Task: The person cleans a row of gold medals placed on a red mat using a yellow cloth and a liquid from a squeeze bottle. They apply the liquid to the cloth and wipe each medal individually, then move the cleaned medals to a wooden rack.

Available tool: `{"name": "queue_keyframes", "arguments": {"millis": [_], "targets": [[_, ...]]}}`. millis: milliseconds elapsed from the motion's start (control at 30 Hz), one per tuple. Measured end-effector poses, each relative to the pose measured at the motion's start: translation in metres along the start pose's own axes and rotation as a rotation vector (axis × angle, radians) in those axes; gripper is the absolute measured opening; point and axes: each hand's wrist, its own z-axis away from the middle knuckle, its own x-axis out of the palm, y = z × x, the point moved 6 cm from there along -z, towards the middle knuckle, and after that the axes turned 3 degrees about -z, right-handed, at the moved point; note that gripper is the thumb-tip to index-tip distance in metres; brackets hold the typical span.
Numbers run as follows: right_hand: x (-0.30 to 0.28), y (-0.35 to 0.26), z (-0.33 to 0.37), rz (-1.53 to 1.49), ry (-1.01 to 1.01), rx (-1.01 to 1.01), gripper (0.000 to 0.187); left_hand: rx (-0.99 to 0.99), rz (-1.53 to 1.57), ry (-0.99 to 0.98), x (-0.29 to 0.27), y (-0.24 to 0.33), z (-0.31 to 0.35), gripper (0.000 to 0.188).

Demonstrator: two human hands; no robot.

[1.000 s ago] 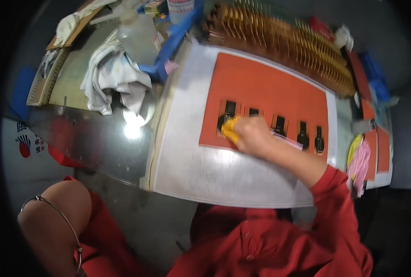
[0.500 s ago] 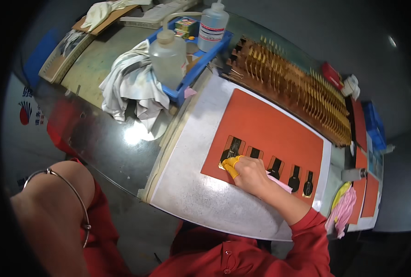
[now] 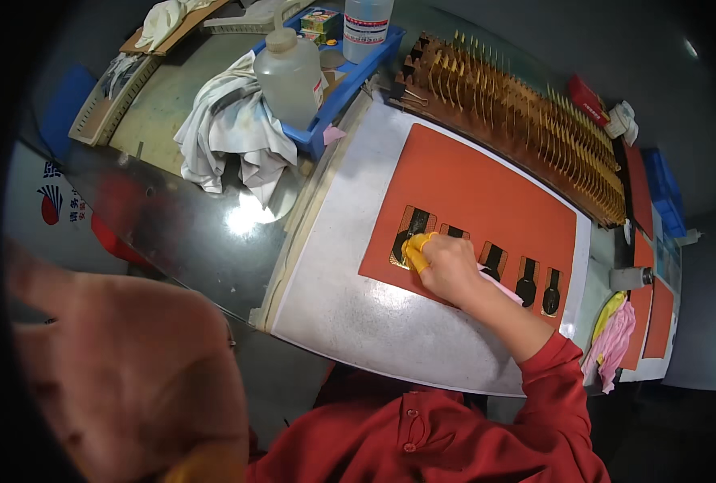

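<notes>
My right hand (image 3: 448, 266), with yellow finger covers, reaches over an orange-red mat (image 3: 487, 193). Its fingers are bent together at the leftmost flat black and gold piece (image 3: 417, 219), partly hiding it. A pink cloth (image 3: 500, 286) sticks out from under this hand, apparently gripped in it; most of it is hidden. Similar black pieces, such as the far right one (image 3: 553, 291), lie in a row on the mat. My left hand (image 3: 141, 370) is raised very close at the lower left, palm showing, blurred. Its fingers are mostly out of sight, apart from a yellow patch at the bottom edge.
Behind the mat stands a brown rack (image 3: 519, 121) of thin gold pieces. At the upper left, a blue tray (image 3: 314, 133) holds plastic bottles, beside a draped white cloth (image 3: 233, 133). A pink and yellow cloth (image 3: 613, 338) and a small grey bottle (image 3: 631, 278) lie to the right.
My left arm has swung so that its hand now fills the lower left. The right hand stays at the leftmost piece. The whole view has shifted slightly.
</notes>
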Motion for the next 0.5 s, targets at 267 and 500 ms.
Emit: {"name": "queue_keyframes", "arguments": {"millis": [267, 500], "targets": [[0.004, -0.012, 0.009, 0.024, 0.066, 0.061, 0.010, -0.592, -0.100, -0.565, 0.084, -0.149, 0.176, 0.031], [-0.002, -0.014, 0.005, 0.057, 0.092, 0.110, 0.008, -0.617, -0.191, -0.687, 0.088, -0.174, 0.210, 0.031]]}}
